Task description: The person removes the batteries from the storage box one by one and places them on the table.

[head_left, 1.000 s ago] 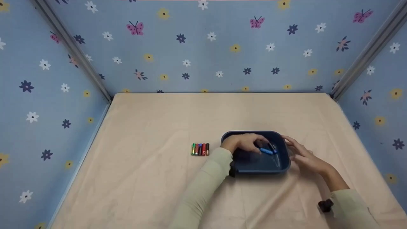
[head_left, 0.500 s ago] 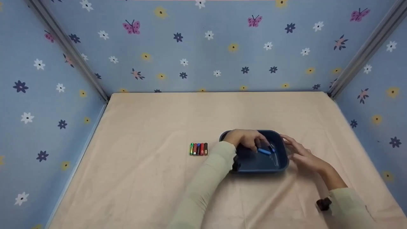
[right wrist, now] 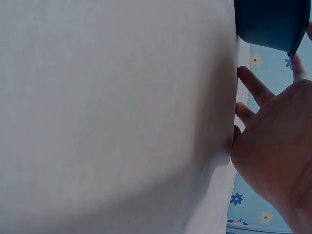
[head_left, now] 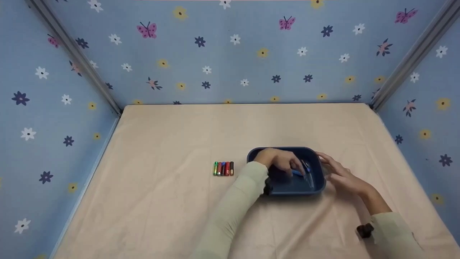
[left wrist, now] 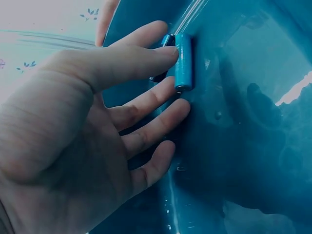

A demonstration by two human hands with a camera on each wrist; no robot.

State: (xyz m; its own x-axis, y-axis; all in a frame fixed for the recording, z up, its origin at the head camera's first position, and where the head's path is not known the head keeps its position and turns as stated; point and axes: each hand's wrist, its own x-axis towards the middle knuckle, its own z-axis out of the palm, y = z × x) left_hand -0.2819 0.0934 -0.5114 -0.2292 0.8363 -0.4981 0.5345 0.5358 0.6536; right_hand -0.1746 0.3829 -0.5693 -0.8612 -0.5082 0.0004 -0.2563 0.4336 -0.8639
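In the head view my left hand (head_left: 285, 160) reaches down into a dark blue plastic bin (head_left: 287, 194). Its thumb overlaps the edge of a light blue battery (left wrist: 184, 63) in the left wrist view, while the other fingers spread loosely. No closed pinch shows around that battery. A second, darker battery (head_left: 306, 166) lies beside it, partly hidden behind the thumb and fingers. At the bin's right end my right hand (head_left: 346, 180) rests with extended fingers against the outer wall. The right wrist view shows a fingertip at the bin's rim and other fingers low by the cloth.
Left of the bin, several batteries (head_left: 223, 168) lie side by side in a row on the beige cloth (head_left: 161, 172). Blue flowered walls (head_left: 230, 54) enclose the back and sides, with grey metal posts (head_left: 77, 54) at the corners.
My left hand has shifted slightly right and down inside the bin, its fingers coming over the light blue battery. The right hand stays at the bin's end.
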